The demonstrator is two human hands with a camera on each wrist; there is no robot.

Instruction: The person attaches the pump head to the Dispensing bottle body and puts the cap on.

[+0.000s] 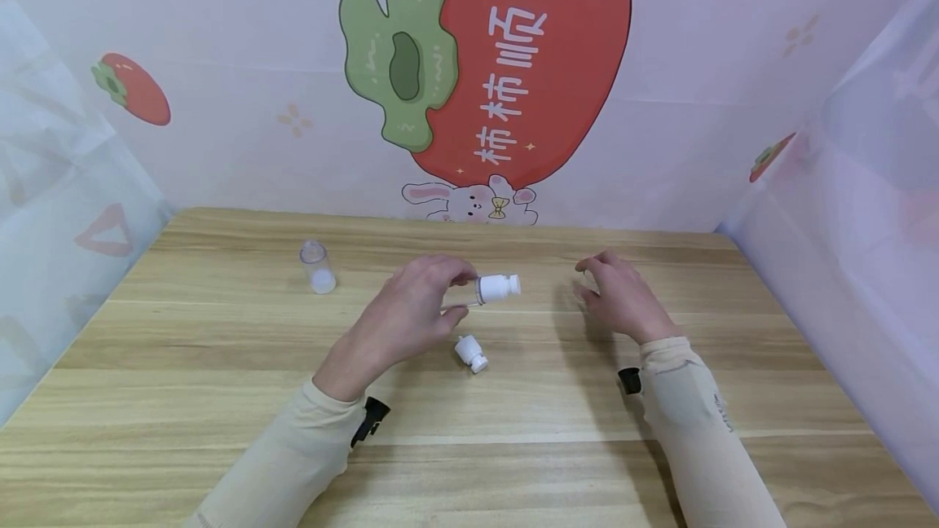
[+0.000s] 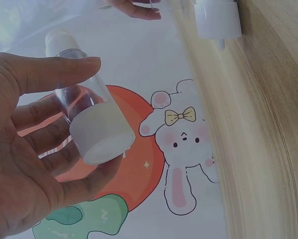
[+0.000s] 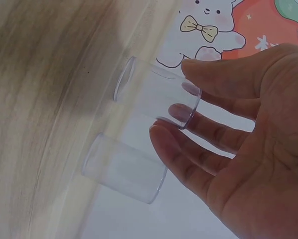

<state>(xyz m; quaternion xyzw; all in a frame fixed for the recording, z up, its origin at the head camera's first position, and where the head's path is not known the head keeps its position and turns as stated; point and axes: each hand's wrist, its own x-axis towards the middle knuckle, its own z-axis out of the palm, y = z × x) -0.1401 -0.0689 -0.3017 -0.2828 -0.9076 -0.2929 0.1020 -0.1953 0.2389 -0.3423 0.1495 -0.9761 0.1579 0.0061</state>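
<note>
My left hand [image 1: 411,308] holds a small clear bottle with a white pump top [image 1: 499,288] pointing right, its body partly hidden by the fingers. In the left wrist view, the thumb and fingers of the hand [image 2: 34,139] curl round the bottle [image 2: 101,132], which is tilted and shows a wide white end. Below this hand, a loose white pump head [image 1: 471,354] lies on the table. My right hand [image 3: 243,124] grips the rim of a clear cylinder [image 3: 151,89] between thumb and fingers. Beside it is another clear cylinder [image 3: 124,169].
Toward the back left of the wooden table [image 1: 242,398] is a clear bottle [image 1: 318,267] with a white part inside its near end. A printed sheet [image 1: 242,145] with fruit and rabbit drawings hangs behind the table's back edge, and pale sheets hang at both sides.
</note>
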